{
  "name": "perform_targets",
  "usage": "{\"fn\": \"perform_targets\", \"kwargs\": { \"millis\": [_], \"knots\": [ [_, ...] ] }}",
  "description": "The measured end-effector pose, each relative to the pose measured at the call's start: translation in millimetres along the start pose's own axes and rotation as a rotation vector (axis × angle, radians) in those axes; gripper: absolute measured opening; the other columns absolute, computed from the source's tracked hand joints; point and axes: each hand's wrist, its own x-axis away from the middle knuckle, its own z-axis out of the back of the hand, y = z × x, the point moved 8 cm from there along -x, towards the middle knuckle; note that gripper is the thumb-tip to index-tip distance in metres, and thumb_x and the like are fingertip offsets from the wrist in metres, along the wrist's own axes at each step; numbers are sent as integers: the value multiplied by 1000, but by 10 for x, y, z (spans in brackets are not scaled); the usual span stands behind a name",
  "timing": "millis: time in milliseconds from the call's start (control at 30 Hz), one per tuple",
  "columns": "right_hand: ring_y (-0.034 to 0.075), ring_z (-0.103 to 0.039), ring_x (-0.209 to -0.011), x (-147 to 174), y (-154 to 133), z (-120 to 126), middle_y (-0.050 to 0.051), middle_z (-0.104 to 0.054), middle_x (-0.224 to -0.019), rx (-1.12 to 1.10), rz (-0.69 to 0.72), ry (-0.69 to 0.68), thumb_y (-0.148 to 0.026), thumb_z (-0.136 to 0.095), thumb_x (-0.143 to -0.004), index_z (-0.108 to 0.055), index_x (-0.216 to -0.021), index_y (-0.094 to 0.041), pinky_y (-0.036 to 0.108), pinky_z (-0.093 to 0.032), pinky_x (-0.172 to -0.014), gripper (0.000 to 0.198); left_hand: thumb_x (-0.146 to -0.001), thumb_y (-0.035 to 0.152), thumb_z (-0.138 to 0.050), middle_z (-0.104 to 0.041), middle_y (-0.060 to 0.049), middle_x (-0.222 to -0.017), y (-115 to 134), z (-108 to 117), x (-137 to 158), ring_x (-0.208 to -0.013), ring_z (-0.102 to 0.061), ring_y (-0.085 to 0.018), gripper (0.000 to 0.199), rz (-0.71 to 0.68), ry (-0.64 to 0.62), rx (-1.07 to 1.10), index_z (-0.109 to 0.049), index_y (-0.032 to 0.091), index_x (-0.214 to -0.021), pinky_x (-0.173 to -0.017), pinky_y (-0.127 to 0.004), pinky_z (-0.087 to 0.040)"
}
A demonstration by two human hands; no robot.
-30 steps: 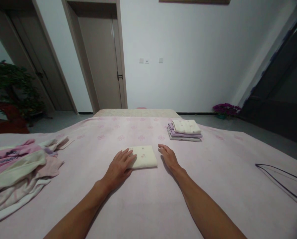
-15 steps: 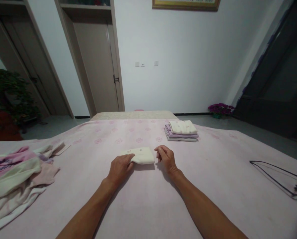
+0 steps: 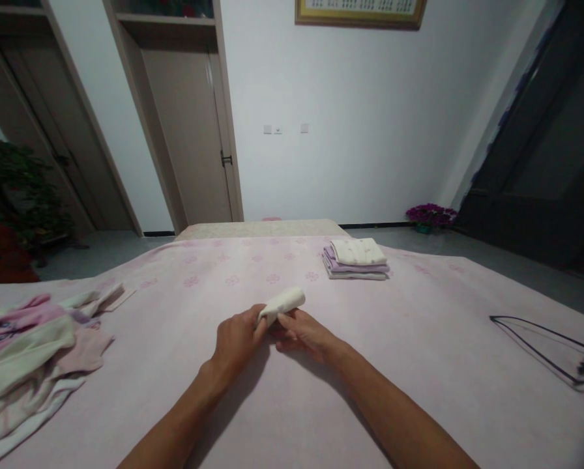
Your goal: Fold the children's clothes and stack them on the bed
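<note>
My left hand (image 3: 236, 339) and right hand (image 3: 302, 333) are both closed on the near end of the folded cream cloth (image 3: 283, 303), lifted off the pink sheet (image 3: 292, 391) at center. Risk: the unsupported far end, pointing toward 1 o'clock, may unfold. The folded stack (image 3: 354, 258) lies at 1 o'clock.

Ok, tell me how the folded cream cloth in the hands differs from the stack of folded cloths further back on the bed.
The folded cream cloth is a single piece lifted off the pink bedsheet, tilted, in the grip of the left hand and right hand. The stack of folded cloths has several layers, some lilac, lying flat and untouched. Both are neatly folded; the stack's top piece is cream too.
</note>
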Motion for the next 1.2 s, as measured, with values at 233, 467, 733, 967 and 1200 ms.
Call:
{"fn": "perform_targets", "kwargs": {
  "millis": [233,467,733,967,1200],
  "knots": [
    [24,-71,-88,-99,174,77,10,-73,-89,-378,-60,251,-29,-66,-87,-59,-105,-15,37,-60,-76,24,-94,34,-53,-73,-12,-115,440,-233,326,-99,-70,-31,37,-255,42,61,-63,24,-128,-84,-41,-53],
    [25,-70,-99,-142,-50,542,8,-75,-103,-496,55,426,-9,-55,-79,-60,-119,-16,43,-58,-88,41,-102,38,-35,-71,-8,-121,-184,66,160,-113,-66,-24,40,-29,345,467,-65,21,-121,-98,-38,-49],
    [23,-73,-89,-139,-184,1105,5,-77,-93,-605,128,602,-3,-54,-77,-59,-125,-17,41,-61,-84,50,-96,36,-41,-75,-3,-111,-812,-258,34,-104,-70,-22,34,274,200,447,-63,25,-121,-88,-32,-50],
    [20,-74,-76,-140,-721,1601,3,-77,-90,-582,305,685,-2,-52,-81,-59,-126,-20,36,-63,-74,49,-96,35,-40,-74,-3,-111,-787,-421,-32,-105,-67,-23,36,203,113,267,-64,27,-121,-88,-34,-48],
    [14,-72,-86,-262,-1955,2108,0,-76,-102,-484,532,723,-6,-50,-86,-60,-122,-24,29,-61,-78,41,-92,31,-43,-73,-4,-114,-754,-465,-72,-109,-64,-23,34,127,138,244,-69,24,-114,-95,-36,-48]
  ]
}}
